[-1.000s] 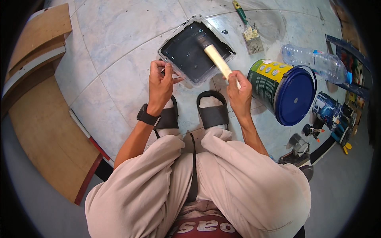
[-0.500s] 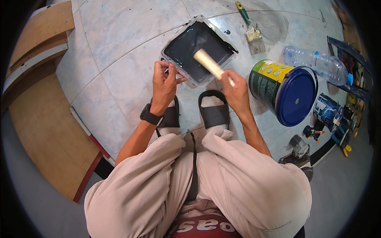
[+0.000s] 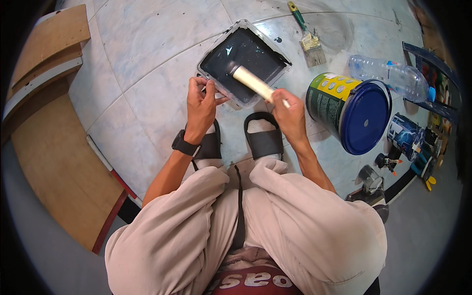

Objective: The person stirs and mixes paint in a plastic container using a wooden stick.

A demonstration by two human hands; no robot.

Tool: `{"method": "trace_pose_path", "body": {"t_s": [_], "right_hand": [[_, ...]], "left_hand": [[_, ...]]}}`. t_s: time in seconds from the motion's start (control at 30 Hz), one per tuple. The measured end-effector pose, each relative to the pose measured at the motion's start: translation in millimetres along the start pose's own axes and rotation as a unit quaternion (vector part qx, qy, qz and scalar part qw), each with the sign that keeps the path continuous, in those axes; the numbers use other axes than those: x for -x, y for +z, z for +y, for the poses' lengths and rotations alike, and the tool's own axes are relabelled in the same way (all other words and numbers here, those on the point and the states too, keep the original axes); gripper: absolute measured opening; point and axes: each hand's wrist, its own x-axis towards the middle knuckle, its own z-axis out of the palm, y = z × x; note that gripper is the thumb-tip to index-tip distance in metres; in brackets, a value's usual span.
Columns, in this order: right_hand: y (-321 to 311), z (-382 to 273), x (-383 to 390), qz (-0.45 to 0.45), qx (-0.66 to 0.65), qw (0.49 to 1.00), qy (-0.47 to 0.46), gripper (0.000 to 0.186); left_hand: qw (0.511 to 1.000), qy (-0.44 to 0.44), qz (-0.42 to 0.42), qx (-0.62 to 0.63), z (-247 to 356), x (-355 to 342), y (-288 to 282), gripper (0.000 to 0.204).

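A square clear plastic tray sits on the floor before my feet, with a pool of dark grey paint in it. The fingers of my left hand are closed on its near left rim. My right hand grips the thin end of a pale-handled paintbrush. The brush slants over the near right rim, and its far end dips into the paint, so the bristles are mostly hidden.
At the right stand a large paint bucket with a blue lid, a clear plastic bottle on its side and a dark blue can. A used wide brush lies far right. Wooden boards line the left.
The paintbrush's dipped end has moved left and a little nearer through the paint. My right hand has shifted slightly left. The left hand keeps its hold on the tray.
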Motion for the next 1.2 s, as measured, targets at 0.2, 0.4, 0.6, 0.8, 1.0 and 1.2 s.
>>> {"method": "trace_pose_path", "body": {"t_s": [0.2,0.4,0.6,0.8,1.0,1.2], "right_hand": [[0,0,2,0.048,-0.039,0.997,0.036,0.028],[-6,-1,0,0.079,0.008,0.997,0.025,0.026],[-2,-4,0,0.021,-0.008,1.000,-0.007,0.028],[0,1,-2,0.067,0.053,0.996,-0.036,0.028],[-4,0,-3,0.001,-0.027,1.000,0.008,0.030],[0,-3,-3,0.064,-0.022,0.997,0.023,0.026]], "left_hand": [[1.000,0.002,-0.001,0.007,1,-1,1,0.010],[1.000,0.003,0.000,0.008,1,0,2,0.011],[1.000,-0.004,0.004,-0.005,2,0,3,0.011],[1.000,-0.001,0.001,0.005,1,0,2,0.011],[1.000,-0.002,0.006,-0.001,4,1,3,0.011],[1.000,-0.005,0.000,0.007,3,1,2,0.011]]}}
